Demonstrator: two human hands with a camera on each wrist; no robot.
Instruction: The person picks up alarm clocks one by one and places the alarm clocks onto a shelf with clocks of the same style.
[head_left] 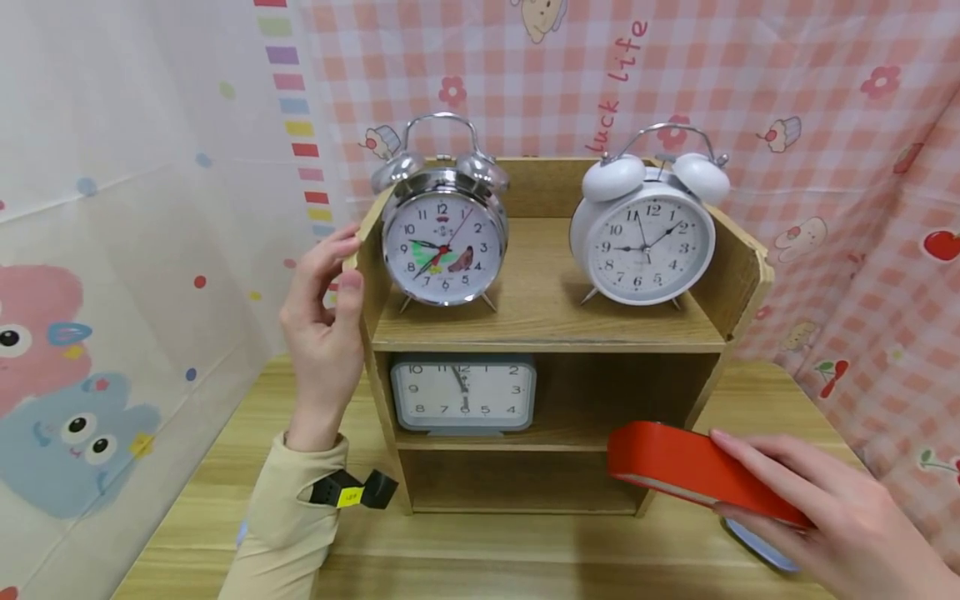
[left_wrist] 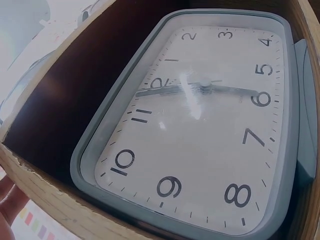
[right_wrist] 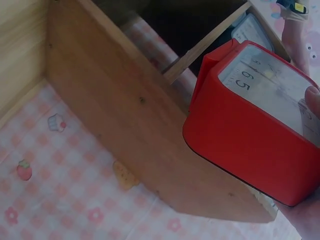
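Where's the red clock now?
In the head view's lower right, the right hand grips the red clock in front of the wooden shelf.

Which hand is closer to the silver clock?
Left. The left hand touches the shelf beside the silver clock; the right hand is lower, farther right, holding the red clock.

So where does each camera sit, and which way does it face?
Head: worn on the head, looking forward and down at the wooden shelf unit; left hand and right hand show.
Left wrist: worn there, facing the blue-grey clock; part of the left hand shows.
Right wrist: worn there, facing the red clock and the shelf unit's side; parts of both hands show.
Head and right wrist share the red clock.
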